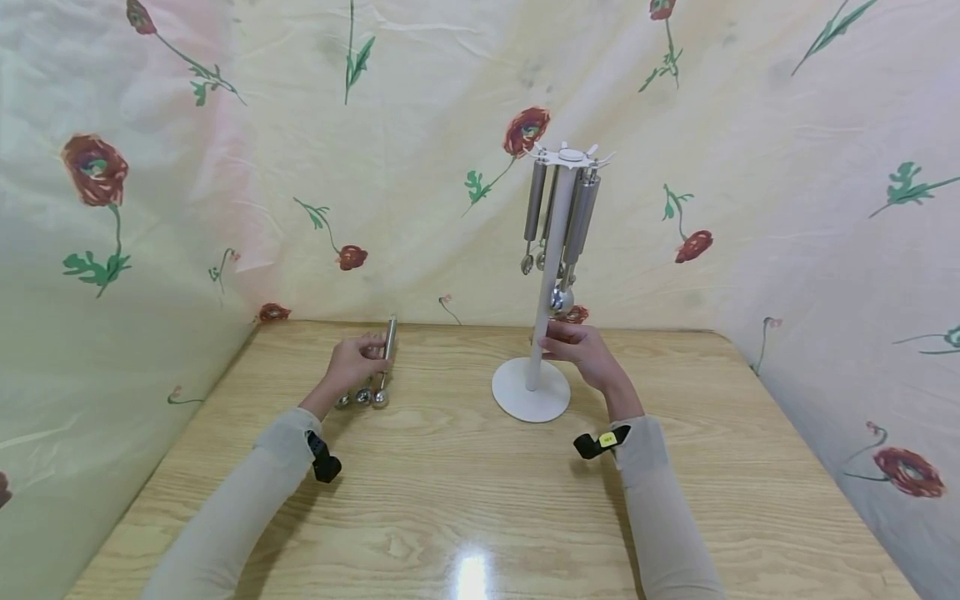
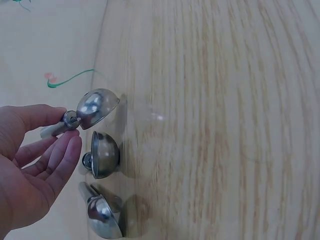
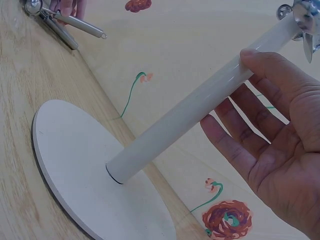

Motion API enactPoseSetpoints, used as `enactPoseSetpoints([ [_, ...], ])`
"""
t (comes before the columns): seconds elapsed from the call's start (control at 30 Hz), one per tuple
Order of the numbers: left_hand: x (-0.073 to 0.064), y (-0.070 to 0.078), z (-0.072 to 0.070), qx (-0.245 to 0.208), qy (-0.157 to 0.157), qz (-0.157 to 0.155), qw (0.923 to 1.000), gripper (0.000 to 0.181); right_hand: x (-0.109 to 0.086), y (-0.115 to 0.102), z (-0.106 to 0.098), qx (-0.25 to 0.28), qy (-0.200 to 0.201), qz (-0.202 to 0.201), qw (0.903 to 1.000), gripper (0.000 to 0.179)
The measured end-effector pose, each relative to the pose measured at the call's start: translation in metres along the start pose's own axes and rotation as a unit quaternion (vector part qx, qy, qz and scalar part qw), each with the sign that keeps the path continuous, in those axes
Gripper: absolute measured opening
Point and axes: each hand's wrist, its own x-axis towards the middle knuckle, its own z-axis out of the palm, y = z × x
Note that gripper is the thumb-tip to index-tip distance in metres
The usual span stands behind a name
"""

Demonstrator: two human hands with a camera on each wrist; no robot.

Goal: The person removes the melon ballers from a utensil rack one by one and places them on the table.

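Note:
Beside a few metal scoops at the back left of the table, my left hand (image 1: 352, 363) pinches the handle of one scoop (image 2: 97, 107), raised on its end with its round bowl low. Two more scoops lie near it, a middle one (image 2: 106, 155) and an outer one (image 2: 102, 220). My right hand (image 1: 581, 350) holds the white pole (image 3: 180, 115) of an upright stand, thumb on one side and fingers on the other. Steel utensils (image 1: 581, 217) with thick handles hang from the stand's hooked top (image 1: 570, 156). Its round base (image 1: 531, 404) sits on the table.
The wooden table (image 1: 465, 467) ends at the back against a hanging flowered cloth (image 1: 405, 167), which also rises on both sides. The hanging utensils reach down close above my right hand.

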Motion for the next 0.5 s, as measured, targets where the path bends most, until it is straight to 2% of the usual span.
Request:
enactPoseSetpoints([
  [0.5, -0.0008, -0.0047, -0.0014, 0.045, 0.001, -0.002, 0.9990, 0.043, 0.0003, 0.0003, 0.0003, 0.002, 0.000, 0.001, 1.0000, 0.047],
])
